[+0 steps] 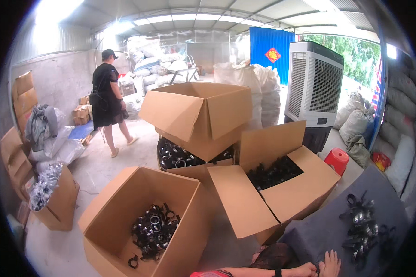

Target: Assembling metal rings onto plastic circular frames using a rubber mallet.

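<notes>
My left hand point(306, 269), a dark band on its wrist, is closed at the near edge of a dark grey work surface point(309, 235). Whatever it may hold is hidden. Right beside it, my right hand point(330, 265) rests with its fingers stretched out on that surface, nothing visible in it. Beyond and to the right of my hands lies a pile of black ring-shaped parts point(363, 226), several with short stems. To the left, more such black rings point(156, 228) lie at the bottom of an open cardboard box point(111, 212).
Another open box point(300, 184) holds black parts. Behind it, an empty-looking carton point(194, 111) sits atop a box of black rings point(178, 159). A red stool point(337, 161) and an air cooler point(313, 87) stand right. A person point(108, 101) walks at back left.
</notes>
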A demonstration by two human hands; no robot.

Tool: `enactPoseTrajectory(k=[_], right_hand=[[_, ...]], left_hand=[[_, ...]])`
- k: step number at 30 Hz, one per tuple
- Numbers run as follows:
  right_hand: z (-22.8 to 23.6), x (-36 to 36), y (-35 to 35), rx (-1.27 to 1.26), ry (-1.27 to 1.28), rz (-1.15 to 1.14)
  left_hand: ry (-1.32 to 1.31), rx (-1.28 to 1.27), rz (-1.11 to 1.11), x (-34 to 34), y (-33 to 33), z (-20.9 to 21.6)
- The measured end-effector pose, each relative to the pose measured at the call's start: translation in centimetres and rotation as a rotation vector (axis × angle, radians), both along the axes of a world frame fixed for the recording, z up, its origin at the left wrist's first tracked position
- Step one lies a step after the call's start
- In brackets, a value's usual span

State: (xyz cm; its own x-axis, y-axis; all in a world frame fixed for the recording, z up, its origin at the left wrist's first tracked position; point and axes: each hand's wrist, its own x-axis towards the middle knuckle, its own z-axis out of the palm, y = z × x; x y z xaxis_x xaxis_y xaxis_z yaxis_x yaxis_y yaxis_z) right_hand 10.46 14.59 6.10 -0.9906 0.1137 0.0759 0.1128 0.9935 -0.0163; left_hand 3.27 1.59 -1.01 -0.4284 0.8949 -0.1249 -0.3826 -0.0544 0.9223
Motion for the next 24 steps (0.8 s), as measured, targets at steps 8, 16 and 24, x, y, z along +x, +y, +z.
enactPoseTrajectory(k=[8, 16, 24], right_hand=[[0.4, 0.0, -0.5, 0.085, 0.038, -0.043], [0.0, 0.2, -0.4, 0.09, 0.074, 0.01], [0.1, 0.0, 1.9, -0.155, 0.082, -0.059]], left_hand=[[0.189, 0.027, -0.014, -0.4, 0.4, -0.7], [0.03, 0.031, -0.02, 0.2, -0.7, 1.3], [-0.061, 0.048, -0.058, 0.2, -1.1, 1.6]])
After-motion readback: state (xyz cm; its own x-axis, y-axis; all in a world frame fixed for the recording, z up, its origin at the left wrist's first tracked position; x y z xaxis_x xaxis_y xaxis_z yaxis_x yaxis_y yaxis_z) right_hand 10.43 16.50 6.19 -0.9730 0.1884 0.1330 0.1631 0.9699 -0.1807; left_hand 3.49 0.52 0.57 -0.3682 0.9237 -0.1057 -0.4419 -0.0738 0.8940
